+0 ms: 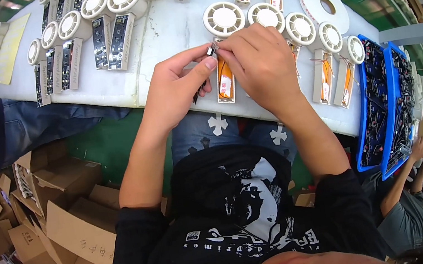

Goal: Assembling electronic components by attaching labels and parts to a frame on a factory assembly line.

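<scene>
Above the table edge, my left hand (177,84) is closed on a small dark circuit board, mostly hidden by the fingers; a silver-and-black connector (211,51) shows at the thumb tip. My right hand (260,64) pinches right beside that connector; what its fingertips grip is too small to make out. Below both hands lies a white handheld fan (224,19) with its handle uncovered, showing an orange battery (225,80). Similar fans with batteries and thin wires, such as the fan (330,37), lie to the right of my hands.
Fans with dark boards in their handles (120,38) stand in rows at the left of the white table (151,46). A tape roll (322,6) lies at the right, near blue trays (371,121) of dark parts. Cardboard boxes (79,234) fill the lower left. People sit on both sides.
</scene>
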`<state>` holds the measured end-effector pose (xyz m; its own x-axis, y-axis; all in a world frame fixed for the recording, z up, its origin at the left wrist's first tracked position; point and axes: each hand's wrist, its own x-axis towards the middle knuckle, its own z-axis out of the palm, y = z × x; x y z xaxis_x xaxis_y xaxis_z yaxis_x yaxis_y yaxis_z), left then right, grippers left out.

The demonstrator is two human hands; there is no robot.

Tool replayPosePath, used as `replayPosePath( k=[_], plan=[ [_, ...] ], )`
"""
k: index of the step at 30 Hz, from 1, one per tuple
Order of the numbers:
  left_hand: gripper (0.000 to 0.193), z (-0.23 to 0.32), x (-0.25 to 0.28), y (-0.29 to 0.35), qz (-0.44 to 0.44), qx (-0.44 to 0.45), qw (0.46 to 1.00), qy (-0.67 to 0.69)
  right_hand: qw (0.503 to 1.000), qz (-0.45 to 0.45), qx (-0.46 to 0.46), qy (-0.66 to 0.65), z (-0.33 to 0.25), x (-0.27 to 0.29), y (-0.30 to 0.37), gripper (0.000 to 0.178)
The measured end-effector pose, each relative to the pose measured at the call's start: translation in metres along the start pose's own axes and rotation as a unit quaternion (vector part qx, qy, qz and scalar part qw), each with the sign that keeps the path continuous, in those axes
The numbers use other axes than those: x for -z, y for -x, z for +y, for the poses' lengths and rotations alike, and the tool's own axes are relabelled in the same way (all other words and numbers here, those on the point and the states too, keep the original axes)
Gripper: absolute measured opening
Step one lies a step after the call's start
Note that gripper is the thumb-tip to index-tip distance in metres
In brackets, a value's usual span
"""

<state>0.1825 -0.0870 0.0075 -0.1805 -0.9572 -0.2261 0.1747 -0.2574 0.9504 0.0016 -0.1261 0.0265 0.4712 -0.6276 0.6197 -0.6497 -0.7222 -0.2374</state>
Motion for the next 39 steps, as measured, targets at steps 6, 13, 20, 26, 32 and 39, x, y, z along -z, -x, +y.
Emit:
replayPosePath(
  k=[6,13,20,26,32,39],
  plan=[
    [0.036,0.004,0.013,-0.006,-0.063,0.01,0.998,0.019,0.995,-0.049,0.01,-0.086,0.014,0.005,-0.003,0.012],
    [0.034,0.009,0.025,-0.015,-0.125,0.028,0.99,-0.052,0.988,-0.066,0.032,-0.132,0.026,0.008,-0.011,0.017],
    [0.032,0.008,0.035,-0.019,-0.165,0.018,0.979,-0.119,0.983,-0.099,0.092,-0.128,0.033,0.008,-0.012,0.019],
    [0.031,0.006,0.02,-0.007,-0.111,-0.04,0.982,-0.146,0.977,-0.129,0.001,-0.17,0.017,0.032,-0.015,0.018],
    [0.033,0.012,0.004,-0.001,-0.039,-0.308,0.878,-0.365,0.968,-0.083,-0.11,-0.211,0.006,0.033,-0.021,0.017],
    [0.033,0.012,0.005,-0.003,-0.04,-0.314,0.881,-0.352,0.952,-0.102,-0.128,-0.258,0.01,0.024,-0.016,0.013]
  ],
)
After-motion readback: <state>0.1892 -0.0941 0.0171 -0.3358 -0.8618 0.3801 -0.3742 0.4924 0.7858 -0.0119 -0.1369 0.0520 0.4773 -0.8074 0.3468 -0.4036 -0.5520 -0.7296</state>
